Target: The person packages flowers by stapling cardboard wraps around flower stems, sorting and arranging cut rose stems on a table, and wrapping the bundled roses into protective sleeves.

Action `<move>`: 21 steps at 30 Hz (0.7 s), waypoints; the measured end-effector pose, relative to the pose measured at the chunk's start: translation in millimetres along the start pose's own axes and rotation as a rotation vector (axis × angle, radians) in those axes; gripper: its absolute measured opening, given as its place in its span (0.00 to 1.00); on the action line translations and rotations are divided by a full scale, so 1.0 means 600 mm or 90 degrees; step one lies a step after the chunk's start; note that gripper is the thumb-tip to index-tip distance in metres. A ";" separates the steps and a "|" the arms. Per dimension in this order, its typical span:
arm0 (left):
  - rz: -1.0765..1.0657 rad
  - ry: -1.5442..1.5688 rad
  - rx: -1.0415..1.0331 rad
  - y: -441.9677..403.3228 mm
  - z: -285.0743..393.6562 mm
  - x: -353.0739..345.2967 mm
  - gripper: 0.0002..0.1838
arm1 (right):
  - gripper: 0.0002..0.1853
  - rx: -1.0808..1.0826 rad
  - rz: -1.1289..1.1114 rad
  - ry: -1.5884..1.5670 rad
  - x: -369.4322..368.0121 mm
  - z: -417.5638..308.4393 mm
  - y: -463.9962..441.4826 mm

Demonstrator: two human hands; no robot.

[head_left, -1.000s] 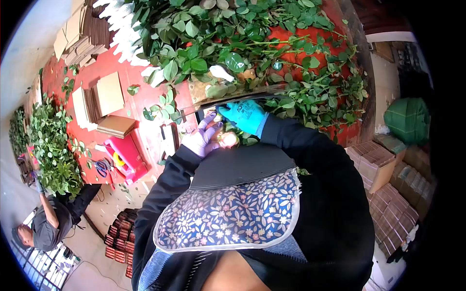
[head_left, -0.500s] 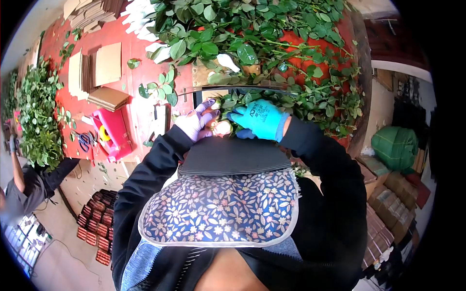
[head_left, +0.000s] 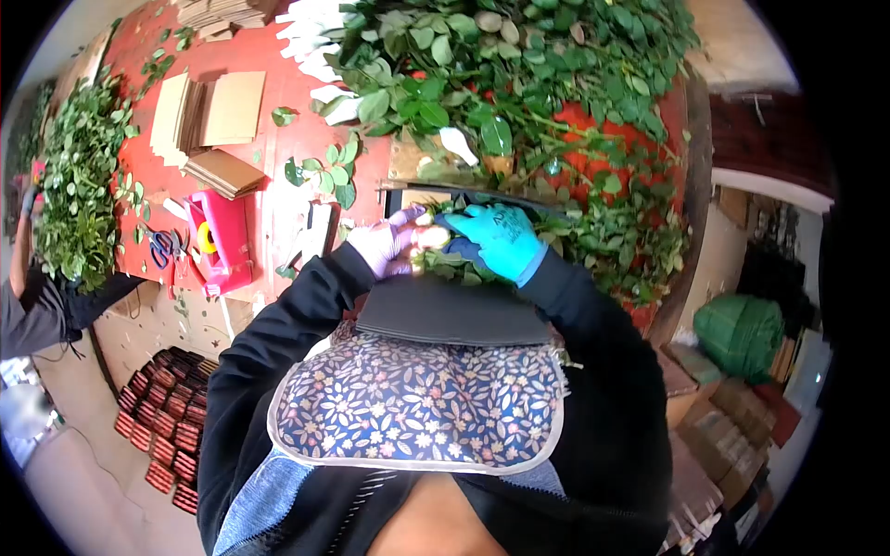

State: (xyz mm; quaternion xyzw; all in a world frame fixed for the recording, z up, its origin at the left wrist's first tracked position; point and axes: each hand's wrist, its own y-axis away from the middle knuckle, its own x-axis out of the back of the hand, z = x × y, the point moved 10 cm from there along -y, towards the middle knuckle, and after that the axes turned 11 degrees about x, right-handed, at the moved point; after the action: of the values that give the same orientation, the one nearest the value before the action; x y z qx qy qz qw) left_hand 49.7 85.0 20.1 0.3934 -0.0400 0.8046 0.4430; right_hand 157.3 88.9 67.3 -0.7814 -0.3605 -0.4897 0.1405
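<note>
My left hand (head_left: 385,244), in a thin purple glove, is closed round pale rose heads (head_left: 430,238) at the left end of a leafy bunch. My right hand (head_left: 496,243), in a blue coated glove, lies over the green stems and leaves just right of the blooms, its fingers bent round them. Part of the bunch is hidden under the gloves. Beyond both hands is a dark-edged frame (head_left: 394,200) with a cardboard piece in it. Black sheets (head_left: 454,310) lie between the bunch and my floral apron (head_left: 422,403).
Leafy stems (head_left: 519,65) cover the back of the red table (head_left: 264,208). On the left are cardboard pieces (head_left: 232,108), scissors (head_left: 167,248), a pink tape dispenser (head_left: 227,246) and more foliage (head_left: 83,185). A co-worker's arm (head_left: 20,250) shows at the far left.
My right hand has come from the frame down onto the stems and now sits closer to the rose heads. My left hand stays at the blooms. The view has shifted.
</note>
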 end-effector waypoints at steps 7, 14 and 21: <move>-0.017 0.009 0.010 0.008 -0.008 0.006 0.33 | 0.23 -0.061 0.219 0.248 0.008 0.002 -0.021; -0.029 -0.056 0.020 0.057 -0.002 -0.015 0.34 | 0.24 -0.169 0.219 0.058 -0.065 -0.005 0.003; -0.024 0.027 0.022 0.050 -0.006 -0.028 0.35 | 0.25 -0.086 0.135 0.214 -0.042 0.022 -0.035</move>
State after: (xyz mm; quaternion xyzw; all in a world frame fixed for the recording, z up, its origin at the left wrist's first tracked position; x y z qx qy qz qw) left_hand 30.6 57.0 15.0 0.3848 -0.0093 0.8049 0.4516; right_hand 144.9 100.3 36.2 -0.7300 -0.2143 -0.6184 0.1967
